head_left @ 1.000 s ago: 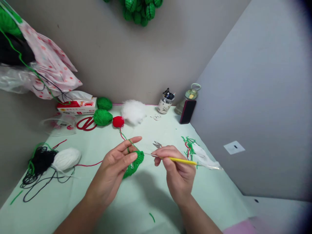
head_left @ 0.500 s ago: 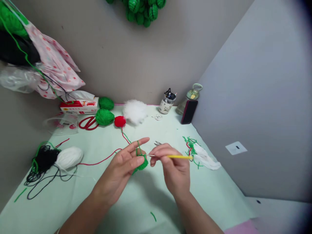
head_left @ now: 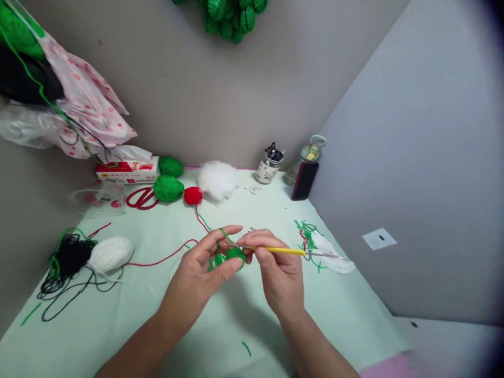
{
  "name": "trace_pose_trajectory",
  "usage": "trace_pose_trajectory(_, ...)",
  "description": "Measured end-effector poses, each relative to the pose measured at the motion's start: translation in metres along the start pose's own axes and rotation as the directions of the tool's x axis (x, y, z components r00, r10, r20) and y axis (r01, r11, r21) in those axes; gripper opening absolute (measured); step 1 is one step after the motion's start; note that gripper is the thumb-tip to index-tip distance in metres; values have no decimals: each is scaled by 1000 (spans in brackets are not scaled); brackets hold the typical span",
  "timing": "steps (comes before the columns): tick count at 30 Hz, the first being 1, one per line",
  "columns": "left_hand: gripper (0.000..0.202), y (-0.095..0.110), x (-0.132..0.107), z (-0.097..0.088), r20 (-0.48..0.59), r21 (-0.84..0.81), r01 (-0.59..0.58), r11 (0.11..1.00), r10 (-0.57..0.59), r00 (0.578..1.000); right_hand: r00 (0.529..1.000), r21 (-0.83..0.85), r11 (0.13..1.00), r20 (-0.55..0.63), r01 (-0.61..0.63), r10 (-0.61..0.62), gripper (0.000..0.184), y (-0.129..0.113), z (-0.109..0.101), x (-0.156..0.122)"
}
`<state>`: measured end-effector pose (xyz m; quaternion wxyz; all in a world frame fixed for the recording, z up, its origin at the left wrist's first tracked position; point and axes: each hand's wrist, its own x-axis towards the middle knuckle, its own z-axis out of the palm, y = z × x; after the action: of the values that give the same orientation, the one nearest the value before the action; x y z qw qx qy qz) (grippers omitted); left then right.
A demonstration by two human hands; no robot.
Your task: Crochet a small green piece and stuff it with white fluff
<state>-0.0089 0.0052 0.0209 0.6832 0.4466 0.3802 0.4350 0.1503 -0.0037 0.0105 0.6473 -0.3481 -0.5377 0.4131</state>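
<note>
Left hand point(head_left: 199, 269), pinching green crochet piece point(head_left: 236, 253), now sits closer to right hand point(head_left: 282, 281) gripping yellow-handled crochet hook point(head_left: 281, 250), apparently mid-stitch

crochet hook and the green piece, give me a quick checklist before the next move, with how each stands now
1. Yellow-handled hook held in the right hand: ok, gripped by its handle.
2. Green crochet piece held in the left hand: ok, between thumb and fingers.
3. Green yarn over the left forefinger: ok.
4. Hook tip through a stitch: cannot tell, it is at the work but too small to make out.
5. Small scissors clear of the right hand: cannot tell, mostly hidden behind it.
6. No scraps between the forearms: not ok, a green snippet lies there.
</note>
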Motion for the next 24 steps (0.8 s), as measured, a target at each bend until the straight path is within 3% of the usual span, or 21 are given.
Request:
trace_pose_trajectory(7, 36, 5, 0, -7, -35, 112, -64, 992, 68, 997, 1000, -41, 999, 15, -14, 15, 17, 1, -2, 5)
trace_pose_trajectory(13, 36, 7, 0, -3, -97, 111, -57, 992, 68, 993, 973, 255, 944, -40, -209, 226, 21, 2, -1, 10)
trace_pose_trajectory(16, 36, 8, 0, -5, -95, 125, -67, 990, 79, 992, 965, 318, 916, -16, -244, 262, 23, 1, -1, 12)
trace_pose_trajectory(20, 34, 8, -1, -8, -103, 171, -61, 983, 79, 992, 987, 207, 965, 17, -161, 161, 21, -3, -5, 10)
trace_pose_trajectory(24, 32, 7, -1, -8, -118, 206, -65, 976, 91, 989, 997, -80, 995, 61, 52, -47, 21, -8, -9, 3)
